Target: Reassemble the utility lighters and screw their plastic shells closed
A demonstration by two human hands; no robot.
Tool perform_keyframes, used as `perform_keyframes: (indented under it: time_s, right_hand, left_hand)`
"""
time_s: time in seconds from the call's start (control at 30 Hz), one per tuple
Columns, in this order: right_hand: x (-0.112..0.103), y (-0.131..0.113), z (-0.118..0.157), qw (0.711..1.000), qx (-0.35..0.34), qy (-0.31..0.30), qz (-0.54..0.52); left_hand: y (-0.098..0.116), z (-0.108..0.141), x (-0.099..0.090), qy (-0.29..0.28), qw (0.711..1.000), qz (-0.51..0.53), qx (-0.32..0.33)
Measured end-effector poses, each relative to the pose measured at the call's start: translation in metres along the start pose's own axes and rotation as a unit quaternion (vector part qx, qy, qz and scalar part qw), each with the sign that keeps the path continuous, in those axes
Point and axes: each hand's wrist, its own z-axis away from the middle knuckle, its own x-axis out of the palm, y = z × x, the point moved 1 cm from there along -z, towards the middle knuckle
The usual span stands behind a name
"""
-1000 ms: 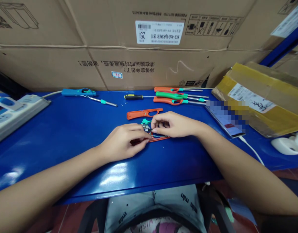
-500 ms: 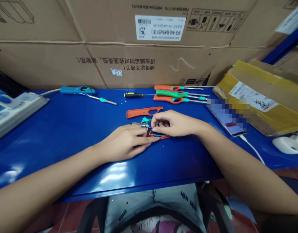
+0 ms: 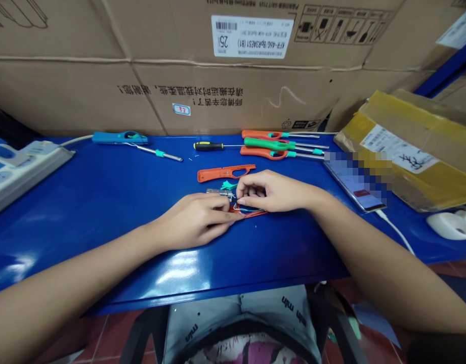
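My left hand (image 3: 197, 221) is closed at the middle of the table, its fingers on an orange lighter casing half (image 3: 255, 213) that is partly hidden. A clear fuel tank (image 3: 218, 192) sticks out beyond its fingertips. With thumb and index finger together, my right hand (image 3: 270, 192) pinches a small black part (image 3: 235, 200) with thin wires; fingers cover much of it. The wires run over the orange half. Just behind my hands lie a green trigger piece (image 3: 228, 185) and another orange casing half (image 3: 221, 173).
Assembled lighters (image 3: 266, 145) and a screwdriver (image 3: 208, 146) lie at the back. An opened blue lighter (image 3: 119, 138) is at back left, by a power strip (image 3: 28, 164). At right are a charging phone (image 3: 354, 184), a taped carton (image 3: 415, 151) and a white case (image 3: 451, 226).
My left index finger has drawn back slightly to the left along the orange casing half. My right hand keeps its pinch. The camera view has shifted a little.
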Motion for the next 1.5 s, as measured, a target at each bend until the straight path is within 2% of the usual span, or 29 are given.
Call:
perform_keyframes:
  time_s: [0.2, 0.47, 0.63, 0.83, 0.97, 1.27, 1.37, 1.5]
  right_hand:
    - [0.000, -0.001, 0.000, 1.000, 0.003, 0.005, 0.003]
    - [0.000, 0.000, 0.001, 1.000, -0.007, -0.004, 0.012]
    - [0.001, 0.001, 0.000, 1.000, 0.003, -0.007, -0.016]
    - [0.002, -0.005, 0.000, 0.999, 0.022, -0.010, -0.048]
    - [0.000, -0.010, 0.001, 0.998, 0.031, -0.038, -0.050]
    - [-0.001, -0.004, 0.000, 0.997, 0.048, -0.029, -0.045]
    - [0.001, -0.003, 0.000, 0.998, 0.041, -0.039, -0.037]
    - [0.002, -0.004, 0.001, 0.999, 0.031, -0.018, -0.022]
  left_hand:
    - [0.000, 0.000, -0.001, 0.008, 1.000, -0.010, 0.006]
    - [-0.002, 0.003, 0.000, 0.054, 0.998, -0.019, 0.026]
    - [-0.003, 0.003, 0.001, 0.073, 0.997, 0.031, -0.014]
    - [0.000, 0.001, -0.002, 0.173, 0.977, 0.071, -0.099]
    - [0.000, 0.001, -0.004, 0.176, 0.969, 0.085, -0.150]
    - [-0.006, 0.000, 0.002, 0.145, 0.980, 0.090, -0.099]
    - [-0.008, 0.001, 0.004, 0.154, 0.979, 0.090, -0.095]
    - [-0.010, 0.001, 0.005, 0.183, 0.976, 0.093, -0.078]
